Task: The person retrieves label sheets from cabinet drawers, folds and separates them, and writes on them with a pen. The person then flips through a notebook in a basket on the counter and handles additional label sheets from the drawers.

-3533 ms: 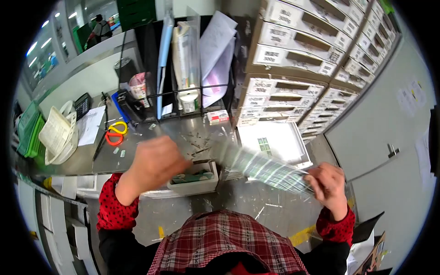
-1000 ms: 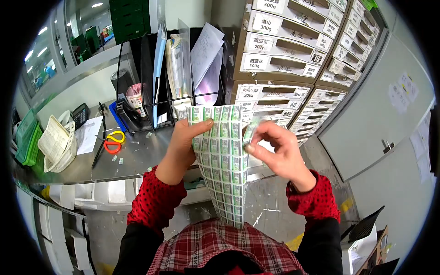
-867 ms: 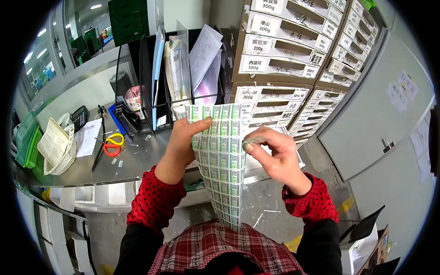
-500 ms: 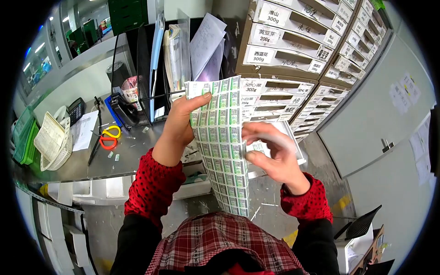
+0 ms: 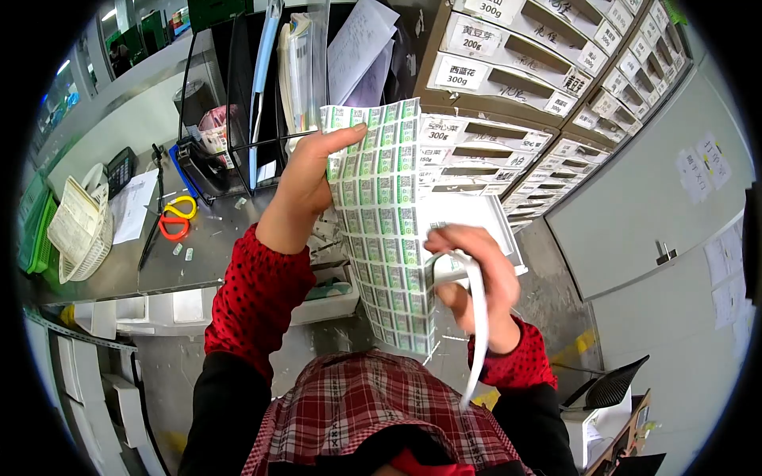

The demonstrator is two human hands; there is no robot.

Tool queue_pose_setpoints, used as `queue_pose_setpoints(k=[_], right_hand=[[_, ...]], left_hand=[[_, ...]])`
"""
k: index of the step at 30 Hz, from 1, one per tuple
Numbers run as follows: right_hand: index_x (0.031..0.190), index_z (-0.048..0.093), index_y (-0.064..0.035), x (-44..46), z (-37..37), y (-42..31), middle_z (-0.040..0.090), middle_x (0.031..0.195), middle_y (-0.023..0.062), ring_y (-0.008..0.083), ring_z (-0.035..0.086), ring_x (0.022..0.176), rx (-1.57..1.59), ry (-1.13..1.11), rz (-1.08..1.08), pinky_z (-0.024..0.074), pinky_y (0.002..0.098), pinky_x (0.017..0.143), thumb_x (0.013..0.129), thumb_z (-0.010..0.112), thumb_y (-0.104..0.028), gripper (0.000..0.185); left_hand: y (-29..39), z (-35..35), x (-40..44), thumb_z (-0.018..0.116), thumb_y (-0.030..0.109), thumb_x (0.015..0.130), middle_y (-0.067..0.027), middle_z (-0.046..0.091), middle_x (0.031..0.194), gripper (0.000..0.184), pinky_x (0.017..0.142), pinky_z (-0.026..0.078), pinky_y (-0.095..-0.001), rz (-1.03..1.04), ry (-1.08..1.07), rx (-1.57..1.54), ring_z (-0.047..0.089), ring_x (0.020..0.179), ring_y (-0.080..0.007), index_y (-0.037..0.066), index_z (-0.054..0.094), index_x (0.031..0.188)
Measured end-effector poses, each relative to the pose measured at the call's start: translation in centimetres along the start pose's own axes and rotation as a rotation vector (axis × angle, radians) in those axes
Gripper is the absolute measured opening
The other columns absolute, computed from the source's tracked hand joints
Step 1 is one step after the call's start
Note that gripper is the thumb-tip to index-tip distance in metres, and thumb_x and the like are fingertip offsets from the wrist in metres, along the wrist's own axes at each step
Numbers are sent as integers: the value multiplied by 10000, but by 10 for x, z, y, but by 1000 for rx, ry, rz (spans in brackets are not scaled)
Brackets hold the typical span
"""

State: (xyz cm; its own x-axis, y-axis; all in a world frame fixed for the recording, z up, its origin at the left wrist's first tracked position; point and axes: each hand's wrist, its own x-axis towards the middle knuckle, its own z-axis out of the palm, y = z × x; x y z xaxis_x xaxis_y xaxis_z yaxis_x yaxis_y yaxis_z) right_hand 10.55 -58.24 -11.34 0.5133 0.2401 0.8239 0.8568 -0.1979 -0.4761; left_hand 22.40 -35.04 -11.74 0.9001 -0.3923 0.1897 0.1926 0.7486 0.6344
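Observation:
My left hand (image 5: pixel 311 170) grips the upper left edge of a label sheet (image 5: pixel 381 214), its thumb on the front. Rows of small green and white printed labels cover the sheet, which hangs curved down toward the plaid apron (image 5: pixel 381 397). At the sheet's right edge, my right hand (image 5: pixel 484 270) is closed on a narrow white paper strip (image 5: pixel 479 317). The strip loops over the fingers and dangles below them. Behind this hand, a white drawer (image 5: pixel 476 210) stands pulled out, partly hidden by the sheet and the hand.
Labelled drawers (image 5: pixel 500 75) rise at the back right. On the metal table (image 5: pixel 214 254) lie scissors (image 5: pixel 176 216), a calculator (image 5: pixel 121 170) and a white basket (image 5: pixel 95 246). A black file rack (image 5: pixel 230 95) holds folders and papers. A grey door (image 5: pixel 635 198) stands at right.
The right hand has moved down along the sheet's edge, and a long white strip now trails from it. The left hand still holds the sheet. The view has shifted slightly.

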Motion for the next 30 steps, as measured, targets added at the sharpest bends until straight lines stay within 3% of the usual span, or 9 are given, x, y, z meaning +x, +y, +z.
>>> queue_pose_setpoints(k=[2, 4, 7, 12, 17, 19, 23, 26, 30], right_hand=[[1062, 660, 29, -6, -4, 6, 706, 920, 118, 202, 681, 769, 249, -186, 360, 539, 294, 695, 884, 727, -111, 236], [1007, 674, 48, -8, -3, 6, 700, 841, 143, 195, 664, 733, 122, -207, 271, 520, 287, 669, 830, 690, 56, 178], [982, 660, 48, -12, -5, 5, 704, 853, 148, 236, 683, 728, -15, -163, 81, 529, 301, 621, 769, 679, 95, 219], [983, 668, 54, -35, -19, -31, 684, 973, 188, 291, 696, 811, -320, -207, -340, 583, 331, 633, 829, 703, -79, 207], [974, 628, 39, -61, -58, -83, 669, 1042, 192, 349, 684, 931, -199, -347, -141, 598, 423, 773, 757, 735, -26, 251], [950, 620, 22, -82, -78, -74, 678, 936, 183, 310, 699, 829, 31, -225, -96, 599, 420, 711, 853, 697, -53, 144], [975, 561, 27, -87, -68, -40, 620, 736, 182, 233, 632, 563, 84, 551, 247, 539, 354, 525, 968, 548, -44, 73], [974, 588, 65, -78, -85, -2, 609, 679, 143, 206, 588, 509, 389, 587, 543, 474, 294, 478, 987, 550, -95, 165], [855, 622, 85, -77, -92, 74, 640, 657, 116, 167, 580, 510, 128, 430, 930, 455, 297, 489, 943, 661, -132, 238]], left_hand=[[-3, -1, 5, 582, 91, 951, -177, 703, 1083, 276, 818, 584, -329, 39, 44, 54, 713, 928, -230, -108, 631, 1137], [-1, -4, 6, 588, 90, 947, -166, 704, 1087, 272, 823, 580, -331, 31, 63, 66, 713, 922, -228, -97, 636, 1139], [3, -9, 5, 548, 92, 967, -168, 689, 1161, 292, 882, 578, -353, 22, 88, 105, 706, 986, -235, -68, 611, 1204], [14, -12, -1, 596, 105, 941, -161, 701, 1126, 292, 881, 577, -364, 53, 235, 104, 709, 968, -241, -67, 625, 1175], [27, -32, -1, 601, 124, 949, -166, 702, 1111, 299, 862, 583, -355, 123, 284, 77, 711, 952, -241, -71, 616, 1174], [35, -32, -9, 617, 131, 943, -155, 704, 1105, 295, 867, 577, -354, 168, 304, 85, 709, 952, -241, -54, 624, 1172], [52, -32, -25, 662, 80, 904, -164, 686, 1137, 306, 943, 532, -350, 294, 316, 49, 678, 1034, -257, -61, 622, 1172], [67, -43, -40, 658, 87, 913, -152, 684, 1153, 299, 948, 528, -354, 404, 417, 17, 675, 1043, -251, -46, 623, 1178], [85, -52, -76, 644, 66, 921, -143, 686, 1157, 245, 934, 538, -346, 545, 506, 79, 679, 1034, -226, -33, 637, 1145]])
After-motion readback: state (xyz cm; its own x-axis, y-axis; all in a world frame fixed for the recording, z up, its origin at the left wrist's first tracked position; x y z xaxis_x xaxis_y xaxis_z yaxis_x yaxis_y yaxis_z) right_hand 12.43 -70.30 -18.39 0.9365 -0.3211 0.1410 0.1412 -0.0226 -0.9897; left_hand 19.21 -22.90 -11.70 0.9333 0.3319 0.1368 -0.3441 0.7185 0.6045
